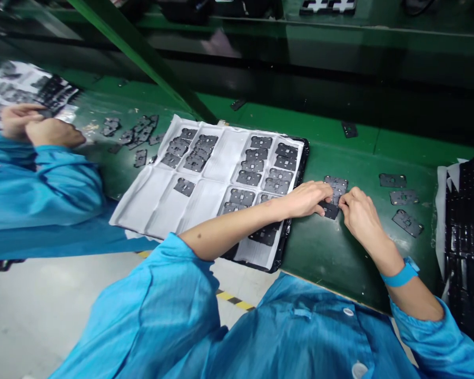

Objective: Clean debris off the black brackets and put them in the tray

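Over the green bench, my left hand [308, 200] is closed on a small flat black plastic plate [332, 211], with the thumb at its left edge. Just beyond it lies a similar dark grey plate [335, 184] with holes and cutouts, partly overlapped by my fingers. My right hand [359, 213] is pinched at the right edge of these plates; what its fingertips hold, if anything, is too small to make out. Left of my hands, under my left forearm, rests a tray [142, 205] lined with white sheet, its compartments holding many such plates.
Loose plates [404, 197] lie right of my right hand, another [349, 129] farther back. A stack of black trays [466, 237] stands at the right edge. A green post [142, 52] slants behind the tray. At left, a co-worker's hands [51, 131] work near a plate pile [140, 131].
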`<action>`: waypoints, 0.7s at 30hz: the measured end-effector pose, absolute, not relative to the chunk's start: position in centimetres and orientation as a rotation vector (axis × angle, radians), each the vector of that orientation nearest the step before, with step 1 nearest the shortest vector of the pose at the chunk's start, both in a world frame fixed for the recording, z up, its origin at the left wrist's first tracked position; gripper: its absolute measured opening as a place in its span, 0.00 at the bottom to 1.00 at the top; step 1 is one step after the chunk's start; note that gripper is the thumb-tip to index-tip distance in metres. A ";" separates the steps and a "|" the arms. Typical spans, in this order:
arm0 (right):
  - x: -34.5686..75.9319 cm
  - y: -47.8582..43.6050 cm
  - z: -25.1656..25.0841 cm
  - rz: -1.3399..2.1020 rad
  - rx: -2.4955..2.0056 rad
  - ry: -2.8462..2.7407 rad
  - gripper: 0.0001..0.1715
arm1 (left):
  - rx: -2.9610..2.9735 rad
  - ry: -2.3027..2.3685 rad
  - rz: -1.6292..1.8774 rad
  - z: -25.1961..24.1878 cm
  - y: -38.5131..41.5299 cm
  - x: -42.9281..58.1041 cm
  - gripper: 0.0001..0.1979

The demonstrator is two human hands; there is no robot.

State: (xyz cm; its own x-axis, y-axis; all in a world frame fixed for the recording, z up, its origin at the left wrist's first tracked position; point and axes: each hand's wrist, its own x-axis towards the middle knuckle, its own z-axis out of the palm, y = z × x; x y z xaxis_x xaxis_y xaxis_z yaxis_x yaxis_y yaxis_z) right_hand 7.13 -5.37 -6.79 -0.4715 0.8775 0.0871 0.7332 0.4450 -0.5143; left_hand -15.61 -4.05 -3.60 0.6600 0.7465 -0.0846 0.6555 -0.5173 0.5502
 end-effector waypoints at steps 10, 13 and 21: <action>9.8 -6.6 -4.5 0.620 -1.346 -2.200 0.08 | 2.324 1.078 0.215 -3.9 -3.9 -15.6 0.19; 10.6 -7.4 -3.6 0.616 -1.328 -2.078 0.08 | 2.320 1.080 0.201 -3.8 -3.9 -15.6 0.19; 8.0 -6.0 -5.8 0.742 -1.248 -2.232 0.08 | 2.352 1.031 0.185 -3.1 -4.0 -15.7 0.17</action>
